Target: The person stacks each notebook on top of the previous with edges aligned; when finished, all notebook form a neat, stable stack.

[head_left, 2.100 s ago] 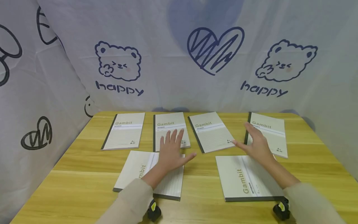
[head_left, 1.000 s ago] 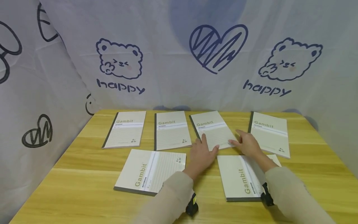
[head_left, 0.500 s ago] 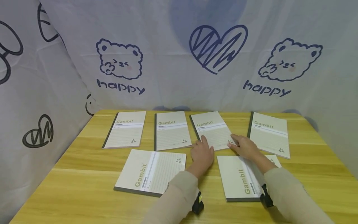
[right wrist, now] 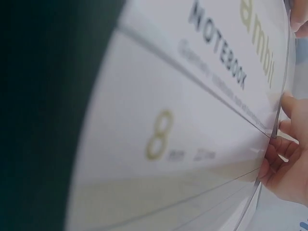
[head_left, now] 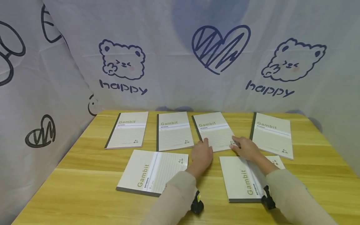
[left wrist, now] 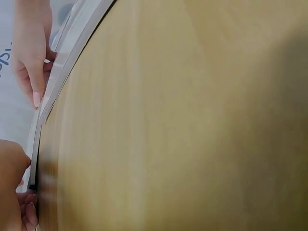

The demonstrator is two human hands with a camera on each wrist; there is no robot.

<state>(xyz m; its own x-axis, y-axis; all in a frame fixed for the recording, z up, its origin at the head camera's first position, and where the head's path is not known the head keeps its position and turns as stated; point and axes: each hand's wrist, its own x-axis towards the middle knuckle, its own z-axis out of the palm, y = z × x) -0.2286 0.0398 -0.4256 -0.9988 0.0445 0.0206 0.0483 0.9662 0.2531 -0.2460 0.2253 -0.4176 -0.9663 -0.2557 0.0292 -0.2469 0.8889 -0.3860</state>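
A cream "Gambit" notebook with a dark spine lies slightly turned, third from the left in the back row. My left hand pinches its near left corner, by the spine. On its near right corner my right hand has thumb and fingers at the edge, pinching it. The left wrist view catches my left hand gripping the dark spine's end, with my right hand farther up. In the right wrist view my right hand is by a notebook's edge; a close "NOTEBOOK" cover fills the middle.
Also in the back row are a far-left notebook, a second notebook and a far-right notebook. Nearer lie a sideways notebook on the left and another sideways notebook under my right forearm. A printed cloth hangs behind the wooden table.
My left hand has moved right from above the second notebook to the third one's near left corner, its fingers curling in. My right hand has shifted left and down onto its right corner.
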